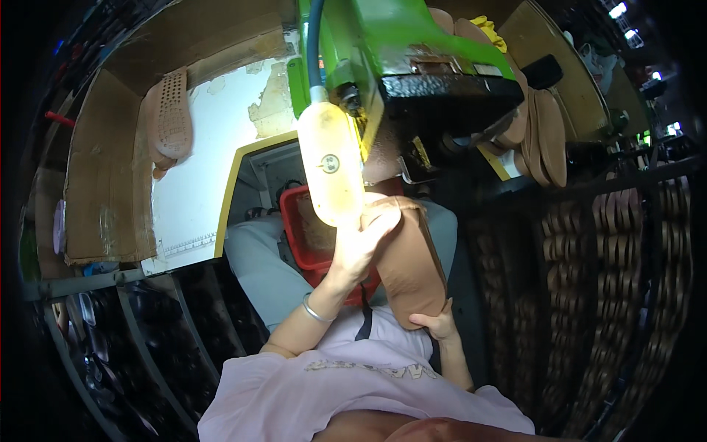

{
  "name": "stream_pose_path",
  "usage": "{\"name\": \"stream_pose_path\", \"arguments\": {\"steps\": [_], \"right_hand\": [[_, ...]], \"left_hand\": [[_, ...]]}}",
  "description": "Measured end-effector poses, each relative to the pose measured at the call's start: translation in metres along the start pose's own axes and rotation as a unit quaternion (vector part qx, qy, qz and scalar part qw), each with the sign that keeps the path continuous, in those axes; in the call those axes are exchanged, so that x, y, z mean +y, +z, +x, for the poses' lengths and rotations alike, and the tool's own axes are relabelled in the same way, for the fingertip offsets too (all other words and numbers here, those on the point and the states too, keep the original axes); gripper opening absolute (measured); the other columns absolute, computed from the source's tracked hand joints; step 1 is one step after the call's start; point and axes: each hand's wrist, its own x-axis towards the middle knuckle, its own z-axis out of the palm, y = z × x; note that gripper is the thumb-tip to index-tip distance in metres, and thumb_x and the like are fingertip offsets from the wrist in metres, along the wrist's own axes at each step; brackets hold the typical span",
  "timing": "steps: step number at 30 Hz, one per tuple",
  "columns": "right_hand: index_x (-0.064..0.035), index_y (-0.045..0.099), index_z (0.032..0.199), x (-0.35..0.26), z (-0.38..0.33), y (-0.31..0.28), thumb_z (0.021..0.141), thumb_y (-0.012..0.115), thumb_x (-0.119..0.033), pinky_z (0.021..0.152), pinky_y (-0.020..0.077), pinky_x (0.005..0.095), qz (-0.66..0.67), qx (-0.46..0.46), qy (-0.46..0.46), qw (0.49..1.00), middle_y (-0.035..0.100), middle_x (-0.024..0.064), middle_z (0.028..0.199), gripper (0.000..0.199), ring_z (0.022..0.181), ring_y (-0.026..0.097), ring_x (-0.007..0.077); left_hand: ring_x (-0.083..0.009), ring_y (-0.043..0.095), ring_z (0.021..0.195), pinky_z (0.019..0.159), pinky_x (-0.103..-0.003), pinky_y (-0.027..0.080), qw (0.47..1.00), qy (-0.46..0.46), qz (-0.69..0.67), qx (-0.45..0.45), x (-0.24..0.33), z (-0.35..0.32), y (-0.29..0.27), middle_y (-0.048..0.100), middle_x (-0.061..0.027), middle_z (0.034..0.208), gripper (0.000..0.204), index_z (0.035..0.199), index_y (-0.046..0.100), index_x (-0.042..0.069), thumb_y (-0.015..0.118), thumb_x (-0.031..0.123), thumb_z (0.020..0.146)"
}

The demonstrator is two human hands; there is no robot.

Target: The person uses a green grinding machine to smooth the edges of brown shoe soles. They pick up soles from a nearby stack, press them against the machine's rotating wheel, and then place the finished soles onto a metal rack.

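A tan shoe insole (412,276) lies lengthwise between my two hands, above my lap. My left hand (362,239) grips its far end, fingers wrapped over the edge beside the lit lamp. At the near end, my right hand (438,323) pinches the corner with the thumb on top. Wrinkles show on the insole's upper face, and a darker edge runs along its right side. Part of the far end is hidden by my left fingers and the lamp's glare.
A bright lamp (329,166) hangs from a green machine (442,48) ahead. Below it stands a red bin (294,228). A perforated sole (171,110) rests on the white tabletop (213,140) inside cardboard walls. Several insoles (545,136) lean at right, near racks of footwear parts (611,250).
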Motion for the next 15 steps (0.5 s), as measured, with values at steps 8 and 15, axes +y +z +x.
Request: {"name": "stream_pose_path", "arguments": {"steps": [8, 15], "right_hand": [[0.0023, 0.053, 0.121, -0.01, -0.016, -0.018, 0.063, 0.077, 0.007, 0.092, 0.0495, 0.036, -0.007, 0.023, -0.034, 0.999, 0.06, 0.0143, 0.115, 0.063, 0.106, 0.059, 0.0237], [-0.0012, 0.048, 0.128, -0.002, -0.014, 0.023, 0.068, 0.071, 0.011, 0.094, 0.0485, 0.0377, 0.141, -0.007, -0.013, 0.99, 0.057, 0.012, 0.12, 0.065, 0.109, 0.058, 0.024]], "left_hand": [[-0.0118, 0.056, 0.073, 0.065, -0.027, 0.047, 0.956, -0.178, -0.22, -0.079, -0.008, 0.023, 0.001, 0.058, -0.0048, 0.082, 0.016, 0.082, 0.052, 0.005, 0.061, 0.016, 0.09], [-0.0109, 0.06, 0.081, 0.074, -0.025, 0.048, 0.989, -0.111, -0.011, -0.097, 0.001, -0.013, 0.013, 0.064, -0.0048, 0.092, 0.034, 0.115, 0.058, -0.003, 0.06, 0.023, 0.092]]}}
